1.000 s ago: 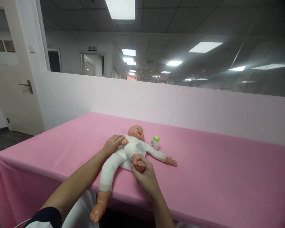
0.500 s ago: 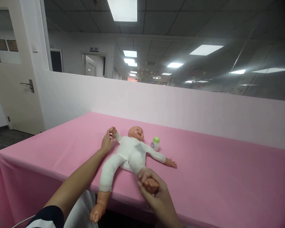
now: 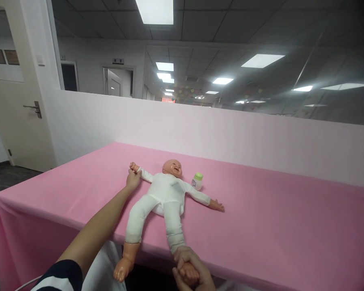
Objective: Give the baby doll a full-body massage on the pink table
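A baby doll [image 3: 166,190] in a white body suit lies on its back on the pink tablecloth [image 3: 261,226], head toward the wall. My left hand [image 3: 133,180] is closed round the doll's arm on the left, near the wrist, with the doll's small fist showing past my fingers. With my right hand [image 3: 195,266] I grip the doll's foot on the right, at the table's front edge; its toes poke out of my grasp. The other bare foot [image 3: 125,262] hangs over the edge. The doll's other arm lies stretched out to the right.
A small clear jar with a green lid [image 3: 197,181] stands beside the doll's head. Behind the table runs a low white wall [image 3: 218,129] with glass above it. A door [image 3: 21,109] is at the far left.
My left hand has drawn the doll's arm outward to the left. My right hand has brought the doll's leg down toward me, so the leg now lies straighter.
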Motion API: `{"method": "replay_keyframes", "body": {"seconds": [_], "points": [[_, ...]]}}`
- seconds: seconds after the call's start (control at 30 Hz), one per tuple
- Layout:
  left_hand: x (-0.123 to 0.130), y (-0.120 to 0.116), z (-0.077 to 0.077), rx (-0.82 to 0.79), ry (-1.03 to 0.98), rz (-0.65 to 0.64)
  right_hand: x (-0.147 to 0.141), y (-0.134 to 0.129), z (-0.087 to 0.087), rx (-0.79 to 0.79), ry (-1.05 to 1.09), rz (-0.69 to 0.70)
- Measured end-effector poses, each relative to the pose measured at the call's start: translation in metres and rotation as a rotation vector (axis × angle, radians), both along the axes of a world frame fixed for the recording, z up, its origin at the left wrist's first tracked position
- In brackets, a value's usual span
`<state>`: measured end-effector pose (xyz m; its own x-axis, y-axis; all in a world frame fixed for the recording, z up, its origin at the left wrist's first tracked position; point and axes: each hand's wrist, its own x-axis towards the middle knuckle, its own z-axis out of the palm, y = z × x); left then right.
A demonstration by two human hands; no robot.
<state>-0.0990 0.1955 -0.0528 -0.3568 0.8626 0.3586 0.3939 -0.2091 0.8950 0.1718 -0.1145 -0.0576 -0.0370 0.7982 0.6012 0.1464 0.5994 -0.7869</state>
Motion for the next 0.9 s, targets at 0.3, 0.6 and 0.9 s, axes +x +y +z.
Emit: {"method": "replay_keyframes", "body": {"seconds": [0.3, 0.6, 0.9], "points": [[0.018, -0.039, 0.023, 0.163, 0.277, -0.181, -0.013, 0.024, 0.061, -0.076, 0.088, 0.034], [0.031, -0.059, 0.029, 0.284, 0.625, -0.259, -0.047, 0.078, 0.075, 0.072, 0.087, -0.165], [0.032, -0.058, 0.028, 0.352, 0.778, -0.412, -0.053, 0.097, 0.072, 0.047, -0.038, -0.092]]}}
